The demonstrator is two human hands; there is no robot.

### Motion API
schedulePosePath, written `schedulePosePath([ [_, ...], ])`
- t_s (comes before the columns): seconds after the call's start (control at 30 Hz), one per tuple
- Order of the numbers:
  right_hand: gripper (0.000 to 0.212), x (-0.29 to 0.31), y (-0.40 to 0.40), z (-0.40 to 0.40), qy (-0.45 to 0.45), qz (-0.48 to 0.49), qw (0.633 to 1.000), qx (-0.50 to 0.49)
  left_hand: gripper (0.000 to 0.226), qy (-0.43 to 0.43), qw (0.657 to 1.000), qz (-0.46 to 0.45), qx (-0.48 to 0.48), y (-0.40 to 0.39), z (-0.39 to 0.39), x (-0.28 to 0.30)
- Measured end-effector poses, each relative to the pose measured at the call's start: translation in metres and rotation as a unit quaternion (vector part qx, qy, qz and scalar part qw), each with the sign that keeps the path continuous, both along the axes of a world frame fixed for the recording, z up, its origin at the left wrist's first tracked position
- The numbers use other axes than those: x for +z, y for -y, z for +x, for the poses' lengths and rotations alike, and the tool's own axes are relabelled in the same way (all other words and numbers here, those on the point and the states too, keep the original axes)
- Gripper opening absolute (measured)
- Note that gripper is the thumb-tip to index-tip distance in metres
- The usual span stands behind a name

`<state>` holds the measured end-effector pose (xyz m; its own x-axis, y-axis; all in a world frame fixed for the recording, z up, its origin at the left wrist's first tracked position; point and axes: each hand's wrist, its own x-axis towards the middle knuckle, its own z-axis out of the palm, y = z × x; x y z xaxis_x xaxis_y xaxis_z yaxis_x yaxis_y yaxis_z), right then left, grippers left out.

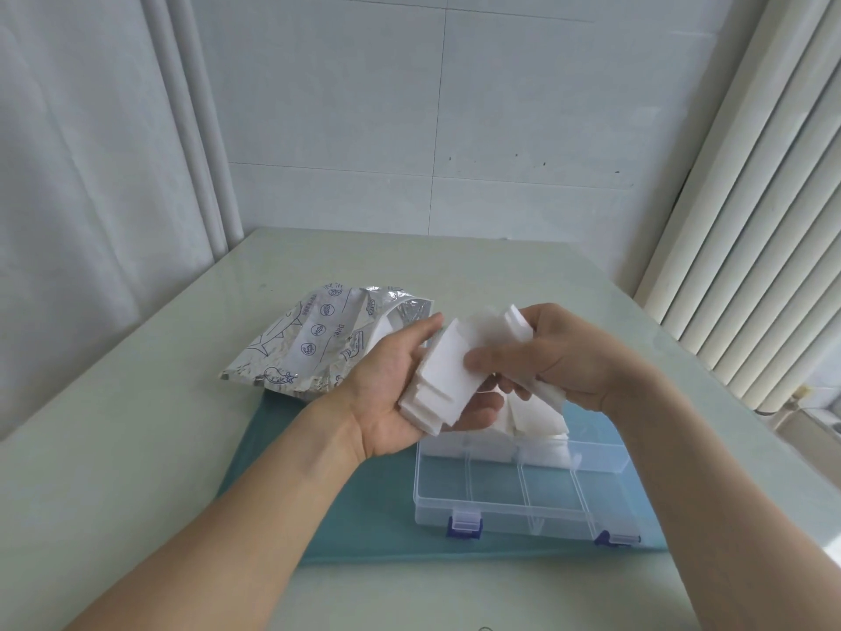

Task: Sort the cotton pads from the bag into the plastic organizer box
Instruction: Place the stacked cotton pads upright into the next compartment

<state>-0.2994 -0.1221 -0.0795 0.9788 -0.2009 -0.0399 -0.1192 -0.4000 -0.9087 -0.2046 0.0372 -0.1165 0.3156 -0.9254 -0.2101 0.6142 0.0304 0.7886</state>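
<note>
A stack of white rectangular cotton pads (448,373) lies fanned in my left hand (391,393), palm up, above the far side of the box. My right hand (559,352) grips more white pads (512,327) from above, its thumb pressing on the stack in my left hand. The clear plastic organizer box (528,521) with blue latches sits open below the hands on a teal mat; its near compartments look bare, and white pads (541,448) fill parts of the far row. The silver foil bag (314,343) with blue drawings lies open to the left.
The teal mat (346,507) lies on a pale green table (136,448). A tiled wall stands behind, with white pipes at the left and a ribbed white radiator (751,248) at the right edge of the table.
</note>
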Motion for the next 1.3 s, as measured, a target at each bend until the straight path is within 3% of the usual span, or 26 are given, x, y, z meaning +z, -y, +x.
schedulePosePath([
  [0.1, 0.03, 0.001, -0.007, 0.001, -0.025, -0.133, 0.99, -0.021, 0.059, 0.012, 1.0, -0.002, -0.017, -0.001, -0.002, 0.001],
  [0.23, 0.032, 0.002, -0.011, 0.002, 0.006, -0.184, 0.982, -0.038, 0.029, 0.026, 1.0, -0.004, 0.007, -0.002, -0.001, 0.002],
  [0.33, 0.026, 0.0, -0.005, 0.002, 0.058, -0.113, 0.988, -0.085, 0.019, 0.016, 0.998, -0.008, 0.066, -0.002, 0.003, 0.002],
  [0.4, 0.028, -0.001, -0.003, 0.002, 0.085, -0.004, 0.99, -0.114, 0.021, 0.003, 0.994, -0.01, 0.108, -0.001, 0.005, 0.002],
  [0.53, 0.014, -0.001, -0.009, 0.003, 0.067, 0.176, 0.972, -0.144, 0.019, -0.011, 0.99, -0.005, 0.142, 0.001, 0.006, 0.0],
  [0.7, 0.008, -0.007, -0.014, 0.003, 0.098, 0.132, 0.985, -0.056, 0.028, -0.038, 0.989, -0.012, 0.14, 0.001, 0.002, 0.004],
  [0.9, 0.025, -0.017, -0.017, 0.009, 0.151, 0.166, 0.969, -0.101, 0.034, -0.036, 0.984, -0.017, 0.171, 0.002, 0.004, 0.002],
  [1.07, 0.04, -0.021, -0.023, 0.011, 0.161, 0.165, 0.965, -0.125, 0.059, 0.074, 0.991, -0.056, 0.095, 0.002, 0.003, 0.0],
  [1.13, 0.045, -0.022, -0.023, 0.012, 0.166, 0.174, 0.96, -0.142, 0.044, 0.125, 0.988, -0.053, 0.073, 0.001, 0.0, -0.001],
  [1.2, 0.048, -0.022, -0.021, 0.012, 0.158, 0.196, 0.956, -0.148, 0.013, 0.143, 0.986, -0.049, 0.07, 0.0, -0.002, -0.003],
  [1.3, 0.042, -0.022, -0.018, 0.012, 0.136, 0.191, 0.957, -0.172, 0.022, 0.149, 0.983, -0.025, 0.107, 0.001, -0.002, -0.006],
])
